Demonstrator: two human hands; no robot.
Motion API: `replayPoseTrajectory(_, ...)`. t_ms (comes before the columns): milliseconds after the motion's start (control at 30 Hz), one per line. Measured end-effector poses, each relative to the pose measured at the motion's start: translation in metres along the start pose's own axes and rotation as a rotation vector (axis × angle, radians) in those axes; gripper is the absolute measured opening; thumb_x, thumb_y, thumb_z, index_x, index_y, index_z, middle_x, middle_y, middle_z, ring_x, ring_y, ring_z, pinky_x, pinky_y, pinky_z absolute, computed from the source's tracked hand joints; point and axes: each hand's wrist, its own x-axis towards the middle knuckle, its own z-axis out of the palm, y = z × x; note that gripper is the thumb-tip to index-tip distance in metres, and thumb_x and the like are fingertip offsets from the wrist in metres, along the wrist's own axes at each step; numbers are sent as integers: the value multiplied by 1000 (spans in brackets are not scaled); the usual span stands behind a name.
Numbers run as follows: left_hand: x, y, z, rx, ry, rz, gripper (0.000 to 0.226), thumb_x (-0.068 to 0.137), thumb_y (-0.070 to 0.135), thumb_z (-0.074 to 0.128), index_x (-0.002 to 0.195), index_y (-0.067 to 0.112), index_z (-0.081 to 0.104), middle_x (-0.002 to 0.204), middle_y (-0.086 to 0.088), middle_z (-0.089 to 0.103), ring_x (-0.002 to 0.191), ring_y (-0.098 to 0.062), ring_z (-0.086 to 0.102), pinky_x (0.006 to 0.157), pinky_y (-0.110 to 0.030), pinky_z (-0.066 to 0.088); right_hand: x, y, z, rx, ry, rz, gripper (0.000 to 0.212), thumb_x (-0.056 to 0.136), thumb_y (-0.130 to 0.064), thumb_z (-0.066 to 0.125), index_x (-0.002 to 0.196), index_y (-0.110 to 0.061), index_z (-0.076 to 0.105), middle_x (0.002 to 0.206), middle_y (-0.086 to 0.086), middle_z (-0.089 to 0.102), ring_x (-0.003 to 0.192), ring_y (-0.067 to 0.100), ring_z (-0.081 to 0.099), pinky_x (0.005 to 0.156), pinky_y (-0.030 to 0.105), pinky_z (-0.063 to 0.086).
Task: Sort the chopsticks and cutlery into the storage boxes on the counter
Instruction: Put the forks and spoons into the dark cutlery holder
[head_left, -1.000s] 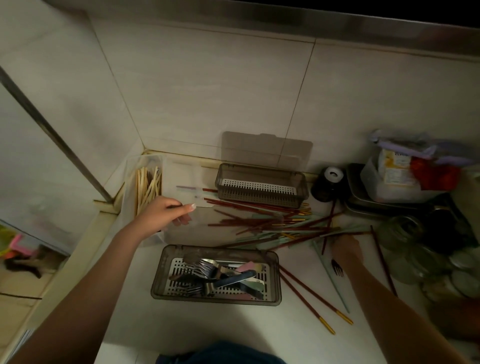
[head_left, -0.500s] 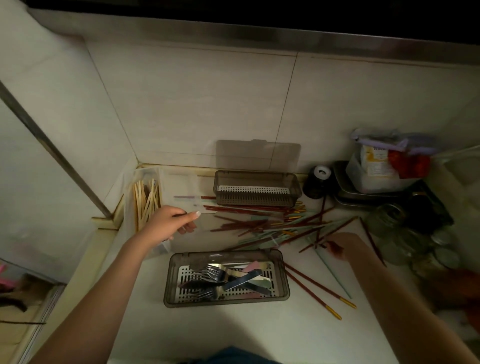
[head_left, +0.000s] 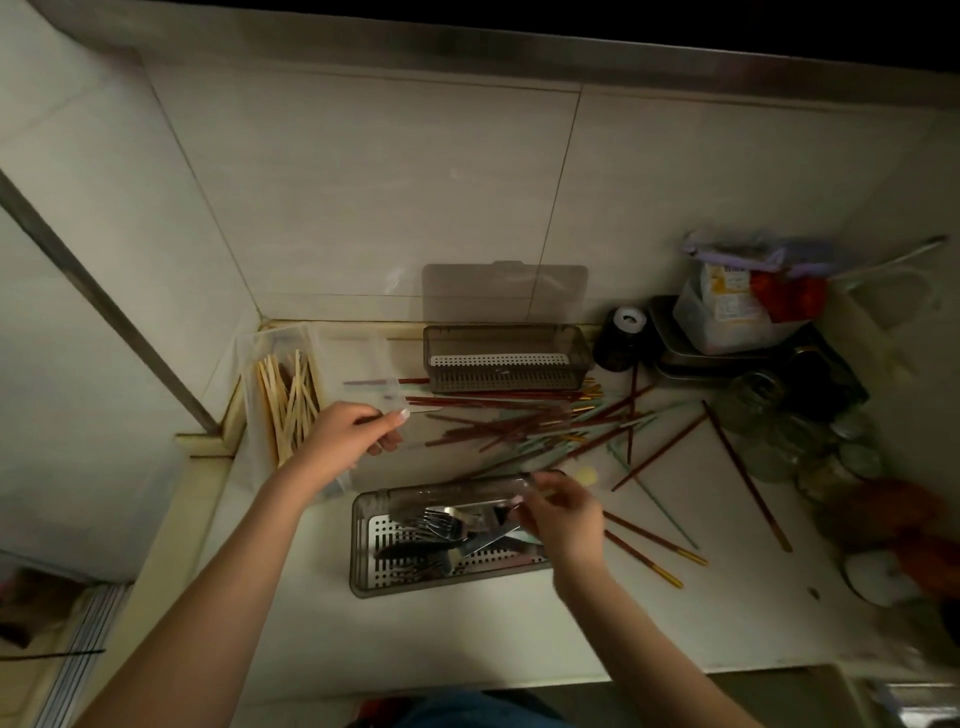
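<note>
Over the near cutlery box (head_left: 363, 551), our right hand (head_left: 563, 519) pinched something blurred at its right end; loose chopsticks (head_left: 519, 421) lay crosswise just beyond, while our left hand (head_left: 345, 441) gripped a clear bag (head_left: 374, 395).

From my remote feed I see shiny metal forks (head_left: 441, 522) in a smoky translucent plastic box (head_left: 363, 551) with a perforated tray, pale bare-wood chopsticks (head_left: 288, 405) in a clear plastic container (head_left: 249, 348), lacquered red chopsticks (head_left: 498, 415), glossy wall tiles (head_left: 363, 197).
</note>
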Motion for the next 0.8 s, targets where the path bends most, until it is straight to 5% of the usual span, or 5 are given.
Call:
replayPoseTrajectory(267, -3, 3, 0, -26, 4, 16, 26, 90, 32, 60, 73, 17, 72, 65, 8, 70, 55, 7, 60, 47, -6, 41, 1, 22, 36, -175, -223, 162, 16, 90, -5, 52, 80, -7, 64, 70, 13, 63, 53, 22, 58, 58, 33, 52)
replayPoseTrajectory(433, -5, 0, -4, -20, -30, 14, 25, 90, 31, 60, 73, 17, 71, 67, 7, 70, 55, 5, 61, 54, -10, 42, 7, -11, -4, -71, -168, -15, 10, 95, -5, 49, 96, -6, 59, 85, 18, 70, 68, 24, 70, 57, 28, 57)
replayPoseTrajectory(533, -8, -6, -7, -11, -28, -9, 28, 91, 31, 58, 75, 14, 71, 70, 3, 70, 60, -2, 62, 50, -9, 41, 30, -20, -35, -171, 54, -156, 13, 96, -5, 44, 98, -11, 56, 88, 14, 66, 66, 21, 67, 56, 29, 54)
replayPoseTrajectory(633, -9, -15, -10, -34, -35, -41, 29, 91, 33, 57, 76, 13, 71, 75, -3, 72, 70, -14, 66, 64, -18, 50, 70, -12, -60, -464, 137, -195, 23, 94, -6, 46, 113, -17, 54, 106, 11, 63, 81, 23, 64, 70, 37, 55)
replayPoseTrajectory(800, -11, -25, -15, -42, -19, -86, 32, 89, 37, 58, 81, 10, 72, 77, -3, 74, 78, -22, 69, 76, -32, 54, 116, -11, -66, -1017, -188, -417, 57, 90, 6, 42, 142, -19, 39, 146, 5, 41, 132, 22, 40, 105, 30, 35)
